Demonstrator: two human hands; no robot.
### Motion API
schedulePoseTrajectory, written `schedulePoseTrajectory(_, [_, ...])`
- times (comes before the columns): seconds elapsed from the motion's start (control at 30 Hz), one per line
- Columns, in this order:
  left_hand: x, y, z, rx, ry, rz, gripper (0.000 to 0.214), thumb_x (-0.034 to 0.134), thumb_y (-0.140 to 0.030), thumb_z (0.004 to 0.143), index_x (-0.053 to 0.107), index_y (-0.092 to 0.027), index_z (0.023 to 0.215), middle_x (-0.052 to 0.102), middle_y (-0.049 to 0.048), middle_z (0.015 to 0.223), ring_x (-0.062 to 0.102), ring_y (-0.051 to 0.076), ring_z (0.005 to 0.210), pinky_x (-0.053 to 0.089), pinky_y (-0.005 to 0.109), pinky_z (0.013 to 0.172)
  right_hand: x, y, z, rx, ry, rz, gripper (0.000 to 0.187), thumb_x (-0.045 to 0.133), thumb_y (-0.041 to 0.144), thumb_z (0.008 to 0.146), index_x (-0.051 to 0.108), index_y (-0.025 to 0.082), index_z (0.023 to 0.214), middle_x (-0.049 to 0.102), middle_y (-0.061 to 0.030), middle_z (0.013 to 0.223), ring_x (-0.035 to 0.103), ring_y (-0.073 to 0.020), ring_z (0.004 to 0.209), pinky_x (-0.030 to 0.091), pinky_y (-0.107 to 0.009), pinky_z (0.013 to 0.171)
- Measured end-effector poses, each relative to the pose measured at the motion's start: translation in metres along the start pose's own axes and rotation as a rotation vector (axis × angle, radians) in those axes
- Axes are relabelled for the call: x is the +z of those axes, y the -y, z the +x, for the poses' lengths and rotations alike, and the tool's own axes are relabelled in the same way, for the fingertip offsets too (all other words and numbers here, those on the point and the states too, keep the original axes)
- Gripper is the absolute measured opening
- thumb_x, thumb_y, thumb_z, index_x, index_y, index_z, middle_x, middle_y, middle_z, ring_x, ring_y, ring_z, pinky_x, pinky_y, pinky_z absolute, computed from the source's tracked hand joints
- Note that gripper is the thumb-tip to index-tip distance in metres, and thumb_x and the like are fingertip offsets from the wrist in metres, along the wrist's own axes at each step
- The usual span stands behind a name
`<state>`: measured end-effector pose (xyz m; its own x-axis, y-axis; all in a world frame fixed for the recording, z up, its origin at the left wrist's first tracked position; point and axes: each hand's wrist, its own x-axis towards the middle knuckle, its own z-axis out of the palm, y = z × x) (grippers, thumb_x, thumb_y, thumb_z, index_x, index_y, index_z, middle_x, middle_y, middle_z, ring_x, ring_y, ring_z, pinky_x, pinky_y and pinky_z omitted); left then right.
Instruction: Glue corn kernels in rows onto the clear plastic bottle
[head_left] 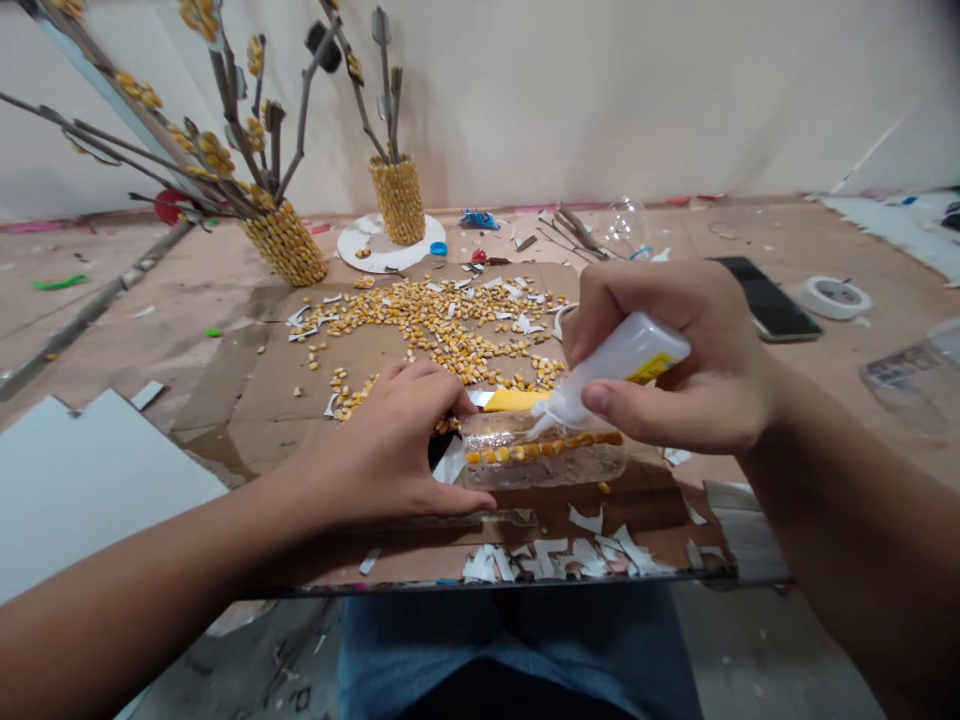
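Note:
A clear plastic cylinder [555, 470], perhaps part of a bottle, lies on its side on the cardboard. One row of yellow corn kernels [544, 447] runs along its length. My left hand [405, 440] grips its left end between thumb and fingers. In my right hand [675, 350] is a white glue bottle [600, 370] with a yellow label, tilted so its nozzle meets or nearly meets the cylinder just above the kernel row. Behind the cylinder lies a yellow strip-shaped thing [510, 400], partly hidden. Loose corn kernels [450, 330] spread over the cardboard beyond my hands.
Two kernel-covered pots [285, 243] with twigs stand at the back left, one on a white disc [360, 245]. A phone [772, 300] and a tape roll [834, 297] lie to the right. Paper scraps [555, 558] line the front edge; white card [90, 490] lies left.

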<state>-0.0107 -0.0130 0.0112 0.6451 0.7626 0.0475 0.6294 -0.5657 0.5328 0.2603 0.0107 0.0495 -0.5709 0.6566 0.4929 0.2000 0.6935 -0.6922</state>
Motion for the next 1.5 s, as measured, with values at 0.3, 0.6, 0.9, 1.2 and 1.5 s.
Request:
schedulePoseTrajectory(0.3, [-0.001,-0.003,0.002,-0.017,0.017,0.011,0.056,0.096,-0.052,0.069,0.059,-0.021,0.097,0.065,0.0047,0.102,0.055,0.030,0.099,0.039,0.042,0.087,-0.004,-0.011,0.001,0.032,0.065,0.073,0.021,0.074,0.022,0.076,0.054,0.024,0.078,0.057,0.0020,0.070,0.047,-0.0140,0.062,0.033,-0.032,0.053])
schedulePoseTrajectory(0.6, [-0.003,-0.004,0.002,-0.024,0.029,0.017,0.056,0.094,-0.056,0.070,0.059,-0.022,0.097,0.066,0.0054,0.104,0.056,0.030,0.100,0.040,0.044,0.091,-0.008,-0.012,0.006,0.059,0.148,0.109,0.027,0.078,0.018,0.068,0.054,0.026,0.078,0.061,0.0002,0.073,0.050,-0.0175,0.065,0.040,-0.033,0.051])
schedulePoseTrajectory(0.9, [-0.002,-0.003,0.001,-0.021,0.013,0.032,0.055,0.095,-0.054,0.070,0.060,-0.021,0.098,0.064,0.0049,0.104,0.055,0.030,0.100,0.040,0.041,0.087,-0.010,-0.012,0.006,0.064,0.147,0.098,0.026,0.077,0.017,0.067,0.056,0.026,0.079,0.062,-0.0007,0.075,0.052,-0.0187,0.068,0.041,-0.034,0.051])
schedulePoseTrajectory(1.2, [-0.001,-0.001,0.000,-0.004,0.007,0.023,0.055,0.094,-0.054,0.071,0.059,-0.022,0.099,0.064,0.0046,0.104,0.056,0.029,0.100,0.041,0.041,0.087,-0.012,-0.011,0.008,0.085,0.126,0.097,0.027,0.079,0.021,0.065,0.055,0.026,0.077,0.061,-0.0013,0.073,0.052,-0.0194,0.068,0.040,-0.034,0.049])
schedulePoseTrajectory(1.5, [-0.002,-0.001,0.000,-0.025,0.018,0.027,0.056,0.095,-0.054,0.070,0.059,-0.023,0.099,0.065,0.0043,0.105,0.056,0.029,0.101,0.042,0.041,0.087,-0.016,-0.009,0.003,0.061,0.083,0.094,0.017,0.074,0.018,0.076,0.058,0.024,0.078,0.056,0.0029,0.066,0.045,-0.0120,0.056,0.031,-0.030,0.045])
